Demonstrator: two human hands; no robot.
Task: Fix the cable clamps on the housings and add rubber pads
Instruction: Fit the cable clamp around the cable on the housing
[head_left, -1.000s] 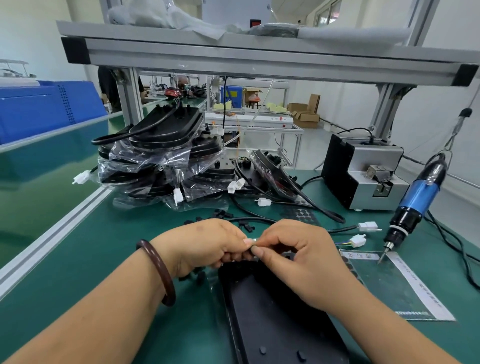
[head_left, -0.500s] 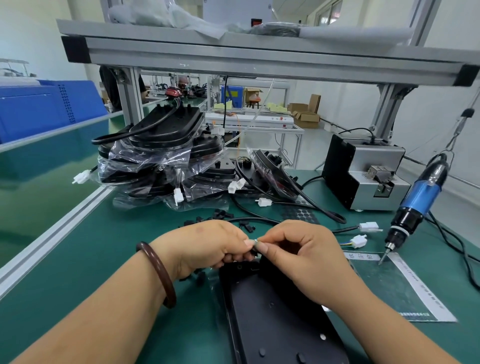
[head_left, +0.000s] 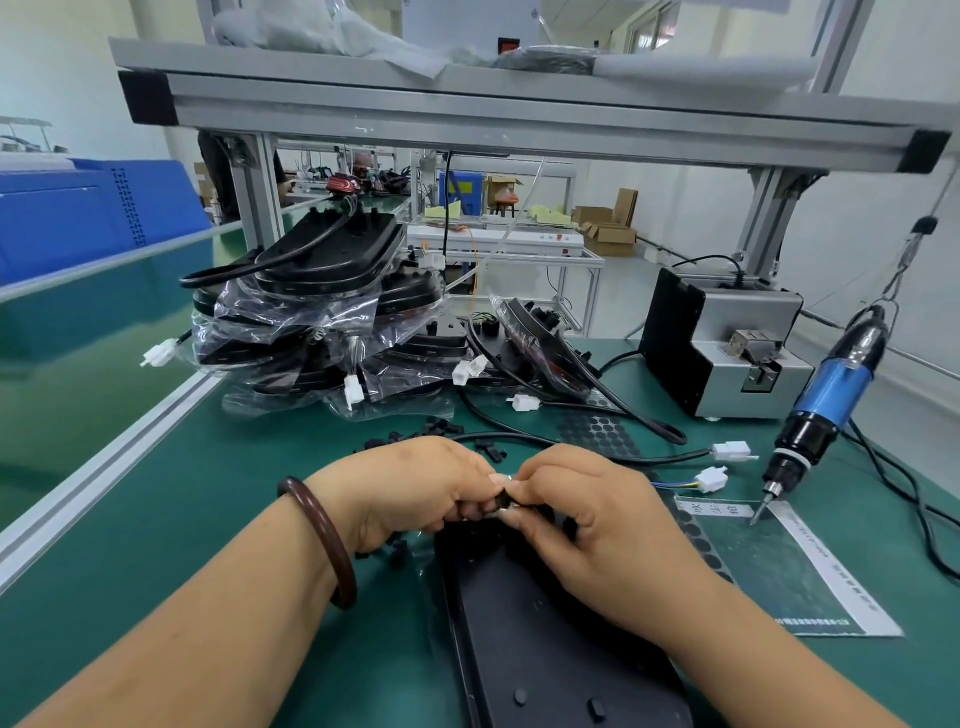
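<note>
Your left hand (head_left: 415, 488) and right hand (head_left: 597, 530) meet at mid-frame, fingers curled, together pinching a small black cable clamp (head_left: 501, 502) over the far end of the flat, matte black housing (head_left: 545, 649), which lies lower centre.

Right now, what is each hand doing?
Left hand: pinches a small black plastic part.
Right hand: pinches the same small part.

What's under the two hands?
A black housing lies flat beneath the left hand and right hand, which pinch a small black part between them. They cover the housing's far end; anything fitted there can't be seen.
</note>
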